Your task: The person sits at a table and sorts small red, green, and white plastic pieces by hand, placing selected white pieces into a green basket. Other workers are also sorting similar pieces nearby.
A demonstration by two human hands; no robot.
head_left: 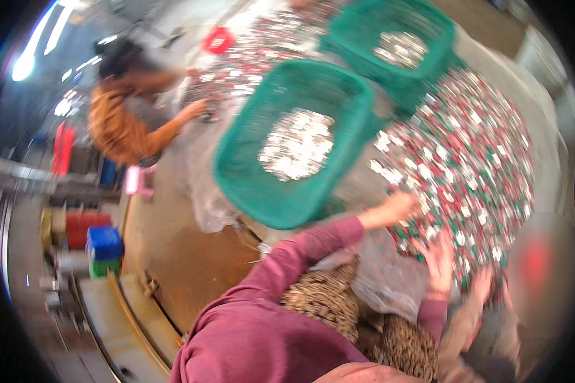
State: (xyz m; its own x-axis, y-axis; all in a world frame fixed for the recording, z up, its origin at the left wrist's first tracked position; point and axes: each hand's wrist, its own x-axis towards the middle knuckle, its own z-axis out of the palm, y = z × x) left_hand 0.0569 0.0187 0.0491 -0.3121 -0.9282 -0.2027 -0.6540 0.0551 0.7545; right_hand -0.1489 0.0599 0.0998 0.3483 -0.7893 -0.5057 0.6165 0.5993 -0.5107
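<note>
A wide heap of small flat pieces [466,172], silvery, red and green, lies at the right. My left hand [399,209], in a purple sleeve, rests at the heap's near left edge. Its fingers look bunched together; blur hides whatever is between them. Closer to me, my right hand [438,258] lies on the heap's edge with its fingers spread. A green plastic basket [236,150] stands left of my hands, with a pile of silvery pieces [298,143] inside.
Behind it is a second green basket [447,38] holding silvery pieces. A co-worker in orange [124,118] handles another heap [255,60] beside a red container [218,40]. At right, another person's hand [482,284] touches my heap. Clear plastic sheeting [390,271] covers the near edge.
</note>
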